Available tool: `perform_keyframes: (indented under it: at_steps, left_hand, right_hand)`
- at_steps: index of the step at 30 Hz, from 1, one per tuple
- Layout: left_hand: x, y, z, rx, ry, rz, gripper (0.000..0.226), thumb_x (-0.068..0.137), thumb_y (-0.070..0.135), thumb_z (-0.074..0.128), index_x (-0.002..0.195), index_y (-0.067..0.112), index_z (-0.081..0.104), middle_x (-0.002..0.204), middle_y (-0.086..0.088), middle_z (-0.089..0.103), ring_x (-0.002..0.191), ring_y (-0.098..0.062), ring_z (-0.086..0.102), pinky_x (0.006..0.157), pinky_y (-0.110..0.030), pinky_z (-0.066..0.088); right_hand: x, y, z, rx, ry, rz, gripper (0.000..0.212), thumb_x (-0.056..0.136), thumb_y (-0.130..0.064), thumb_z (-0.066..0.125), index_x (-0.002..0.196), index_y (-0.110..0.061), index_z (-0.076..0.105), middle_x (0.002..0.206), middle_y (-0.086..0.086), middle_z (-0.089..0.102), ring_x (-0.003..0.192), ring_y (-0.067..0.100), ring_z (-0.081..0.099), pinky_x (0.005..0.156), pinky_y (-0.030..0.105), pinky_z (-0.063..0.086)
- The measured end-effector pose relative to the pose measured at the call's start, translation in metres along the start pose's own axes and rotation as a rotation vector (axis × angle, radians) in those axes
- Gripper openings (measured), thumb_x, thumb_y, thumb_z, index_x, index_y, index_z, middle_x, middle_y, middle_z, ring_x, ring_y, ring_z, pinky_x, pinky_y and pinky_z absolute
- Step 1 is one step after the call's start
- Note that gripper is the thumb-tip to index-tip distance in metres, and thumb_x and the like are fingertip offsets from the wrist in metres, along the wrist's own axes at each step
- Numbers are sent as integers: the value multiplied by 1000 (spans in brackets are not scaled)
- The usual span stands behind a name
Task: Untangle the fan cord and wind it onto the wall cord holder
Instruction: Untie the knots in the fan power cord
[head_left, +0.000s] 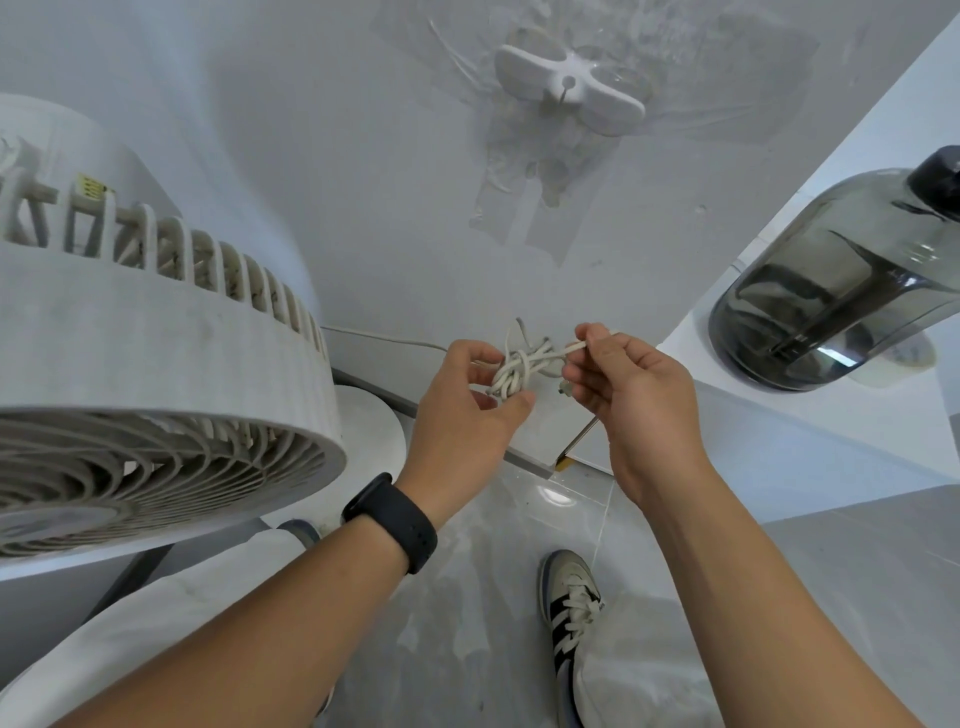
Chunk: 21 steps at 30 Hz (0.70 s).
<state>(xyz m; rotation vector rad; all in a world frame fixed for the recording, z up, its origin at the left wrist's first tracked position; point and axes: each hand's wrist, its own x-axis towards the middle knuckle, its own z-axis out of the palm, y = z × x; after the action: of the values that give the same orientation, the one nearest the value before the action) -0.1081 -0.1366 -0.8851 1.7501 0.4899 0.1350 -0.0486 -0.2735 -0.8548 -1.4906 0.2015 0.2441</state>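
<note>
Fan cord, white and knotted into a tight bundle, is held in the air in front of a grey wall, well below the wall cord holder. The left hand cups the knot, fingers curled round it. The right hand pinches one strand just right of the knot; that strand runs roughly level. A loose length trails left from the knot toward the fan, which crowds that side. A smoky water jug lies right of the knot on a white ledge. Open wall separates knot and holder.
</note>
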Motion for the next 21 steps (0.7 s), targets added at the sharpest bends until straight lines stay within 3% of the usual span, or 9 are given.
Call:
perform_keyframes:
  at_steps: [2,6,11,15,18,21]
  left_hand:
    - [-1,2,0,-33,15,28,28,90,25,77,106,29,55,102,13,65,71,3,59,63,-11,46]
    - [-1,3,-1,-44,4,76,22,91,24,76,98,30,56,108,4,66,75,2,59,68,-11,46]
    - [-4,9,-2,-203,5,9,15,98,34,67,96,20,62,104,-9,69,94,-29,65,83,-46,56]
    - [-2,10,-2,-227,29,-7,13,98,32,66,94,19,64,102,-6,73,96,-23,69,87,-43,57]
    - [-1,10,-4,-227,26,35,11,100,27,62,96,17,63,105,-5,73,95,-16,70,83,-29,55]
    - [0,10,-6,-233,36,75,9,103,24,58,97,17,61,106,-2,74,94,-13,71,81,-24,55]
  right_hand:
    - [0,0,-3,-111,45,-17,23,99,-32,66,90,-14,77,79,1,77,74,10,69,75,27,54]
    - [-2,0,-5,-226,67,-46,27,97,-37,67,84,-16,76,79,-1,78,71,6,68,72,27,50]
    - [-2,1,-4,-339,51,-137,27,92,-37,74,75,-17,71,79,10,73,67,11,58,67,30,48]
    - [0,4,-6,-525,99,-233,27,90,-42,75,76,-20,69,63,-10,61,55,1,50,57,13,40]
    - [0,7,-8,-618,140,-315,27,90,-48,74,89,-24,63,85,-12,64,75,2,56,71,20,45]
    - [2,11,-11,-699,44,-415,22,95,-50,65,106,-32,58,109,-11,58,104,11,54,89,27,45]
